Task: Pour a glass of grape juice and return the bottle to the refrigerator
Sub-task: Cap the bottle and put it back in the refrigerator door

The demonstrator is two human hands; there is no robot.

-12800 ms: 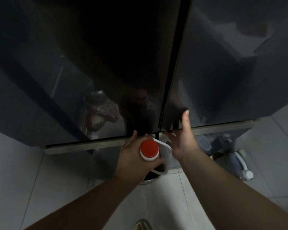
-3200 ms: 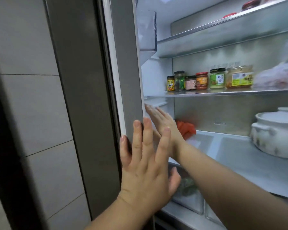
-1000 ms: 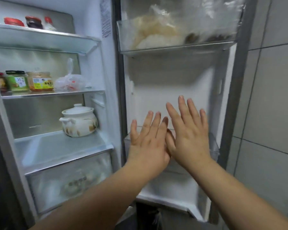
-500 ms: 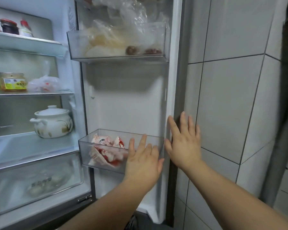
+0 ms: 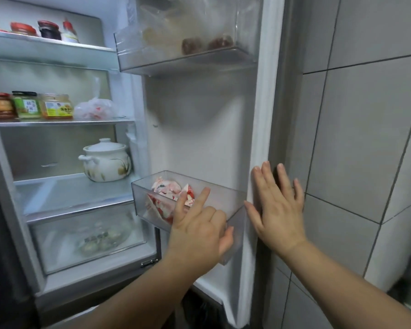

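- My right hand (image 5: 278,210) is pressing the door edge (image 5: 259,115), fingers straight.
- My left hand (image 5: 199,231) is touching the door bin (image 5: 141,200) — fingers loose, gripping nothing.
- Bottle isn't showing; likely heavy, slick — grip mid-body.

The left hand (image 5: 199,231) hides part of the lower door bin (image 5: 140,200).

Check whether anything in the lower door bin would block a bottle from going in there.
Partly. Red-and-white packets fill the left half of the lower door bin; its right half looks bare. The left hand is at the bin's front wall. No bottle is in view.
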